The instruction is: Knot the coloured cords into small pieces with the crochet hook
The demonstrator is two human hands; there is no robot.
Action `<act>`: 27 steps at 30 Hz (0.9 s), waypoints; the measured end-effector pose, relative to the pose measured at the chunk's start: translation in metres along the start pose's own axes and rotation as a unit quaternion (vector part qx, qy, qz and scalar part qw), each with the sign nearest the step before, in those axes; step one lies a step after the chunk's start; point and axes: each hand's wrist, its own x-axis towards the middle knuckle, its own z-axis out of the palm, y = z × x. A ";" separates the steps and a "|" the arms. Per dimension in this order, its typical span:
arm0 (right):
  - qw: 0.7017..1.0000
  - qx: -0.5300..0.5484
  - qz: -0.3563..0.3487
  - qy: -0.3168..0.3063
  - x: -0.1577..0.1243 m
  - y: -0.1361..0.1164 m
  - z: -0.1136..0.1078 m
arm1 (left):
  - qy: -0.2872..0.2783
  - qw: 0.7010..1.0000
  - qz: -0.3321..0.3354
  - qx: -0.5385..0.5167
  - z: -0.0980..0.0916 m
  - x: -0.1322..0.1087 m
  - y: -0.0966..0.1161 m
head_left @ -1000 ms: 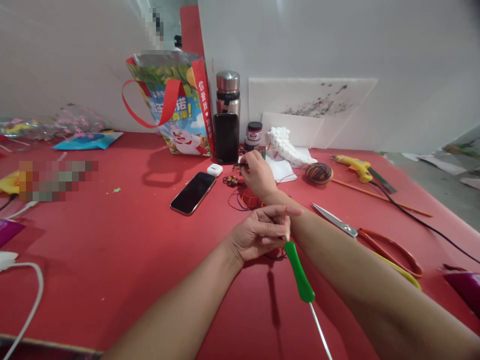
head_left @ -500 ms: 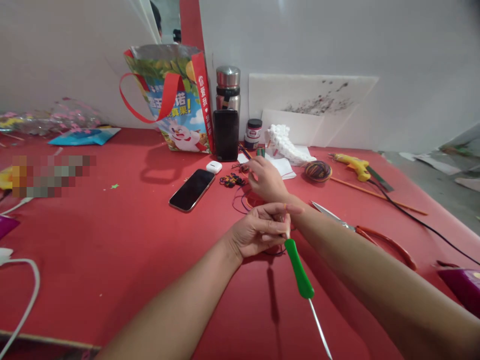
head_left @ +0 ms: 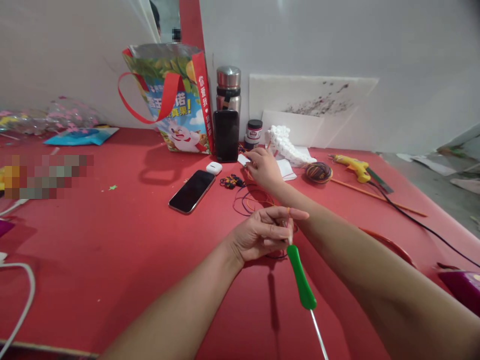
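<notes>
Pinched shut, the left hand's (head_left: 262,235) grip holds the upper end of a green-handled tool with a thin metal shaft (head_left: 301,277). The tool hangs slanted above the red counter (head_left: 112,240), shaft pointing toward the camera. A small orange loop (head_left: 288,210) sits around one raised fingertip of that hand.

The right hand (head_left: 265,171) is stretched well beyond it, knuckles up, with its fingertips down at a small white piece (head_left: 243,159) just in front of the dark-lidded little jar (head_left: 255,131). Whether that grip has closed on anything cannot be told, as the fingers hide it.

Loose orange and purple cords (head_left: 250,201) lie in loops on the counter between the two hands. A small dark knotted bundle of coloured cord (head_left: 230,181) rests just left of the right hand, near the black smartphone (head_left: 191,191) and the white earbud case (head_left: 214,167).

As a judgement, this is a fetching step, one hand parking the tool while the other gathers material. Working the cords would call for both hands close together over the loops.
</notes>
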 end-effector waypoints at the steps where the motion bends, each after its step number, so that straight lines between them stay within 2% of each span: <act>1: 1.000 0.008 -0.018 -0.005 -0.003 -0.006 -0.002 | -0.005 1.000 -0.002 -0.001 0.000 0.000 0.000; 3: 0.997 0.028 -0.063 -0.038 -0.010 -0.019 -0.003 | -0.017 1.000 -0.005 -0.001 0.000 -0.001 -0.001; 5: 0.983 0.049 -0.132 -0.114 -0.018 -0.030 0.000 | -0.027 1.000 -0.009 -0.002 0.001 -0.002 -0.001; 8: 0.978 0.058 -0.140 -0.141 -0.028 -0.037 0.005 | -0.031 0.999 -0.008 0.002 0.002 -0.003 -0.002; 11: 0.986 0.080 -0.093 -0.111 -0.031 -0.033 0.008 | -0.021 1.000 -0.003 0.007 0.001 -0.002 -0.001; 14: 0.991 0.122 -0.019 -0.050 -0.026 -0.023 0.009 | -0.021 1.000 -0.003 0.009 -0.001 -0.001 -0.001; 18: 0.974 0.204 0.097 0.020 -0.014 -0.005 0.009 | -0.033 0.999 -0.010 0.002 -0.001 0.000 -0.002; 22: 0.943 0.292 0.156 0.030 -0.010 0.005 0.006 | -0.023 1.000 -0.012 0.006 0.000 0.001 -0.002; 27: 0.931 0.335 0.145 0.003 -0.017 -0.008 0.007 | -0.015 1.000 -0.019 0.014 -0.001 0.001 -0.001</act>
